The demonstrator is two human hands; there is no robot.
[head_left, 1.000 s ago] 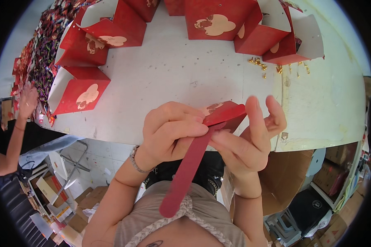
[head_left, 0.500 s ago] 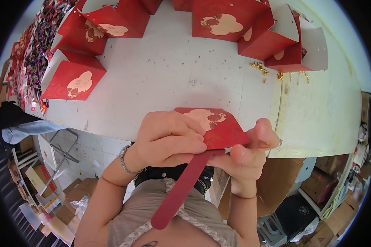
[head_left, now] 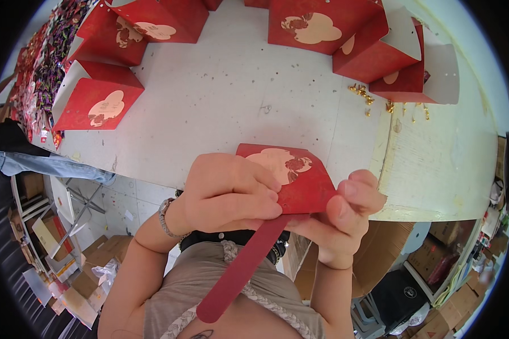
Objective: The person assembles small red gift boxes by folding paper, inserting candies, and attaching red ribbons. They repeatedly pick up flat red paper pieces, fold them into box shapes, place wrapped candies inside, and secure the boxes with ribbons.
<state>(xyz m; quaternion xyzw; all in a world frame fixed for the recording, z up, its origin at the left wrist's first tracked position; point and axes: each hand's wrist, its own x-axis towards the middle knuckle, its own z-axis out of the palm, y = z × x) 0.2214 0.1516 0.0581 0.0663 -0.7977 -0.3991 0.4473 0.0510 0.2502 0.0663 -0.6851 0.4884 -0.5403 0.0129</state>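
A red paper gift box (head_left: pixel 314 183) with a pale flower-shaped patch is held at the table's near edge, in front of my body. My left hand (head_left: pixel 229 189) is closed on its near left edge, fingertips pinching where a dark red strap (head_left: pixel 240 271) meets the box. The strap hangs loose from there toward my lap, its rounded end free. My right hand (head_left: pixel 345 217) is at the box's near right corner with its fingers curled. Some of those fingers reach under the box edge, and their tips are partly hidden.
More red boxes (head_left: pixel 104 104) stand open along the table's far side. Small gold fasteners (head_left: pixel 362 93) lie at the right. Wrapped sweets (head_left: pixel 48 85) are heaped at the far left. A cardboard carton (head_left: pixel 382 254) sits below the table. Another person's jeans-clad leg (head_left: pixel 54 166) shows at left.
The held box's near face has tipped more into view. My right hand has shifted slightly right and down, its fingers curled closer together. The strap's free end has swung a little left.
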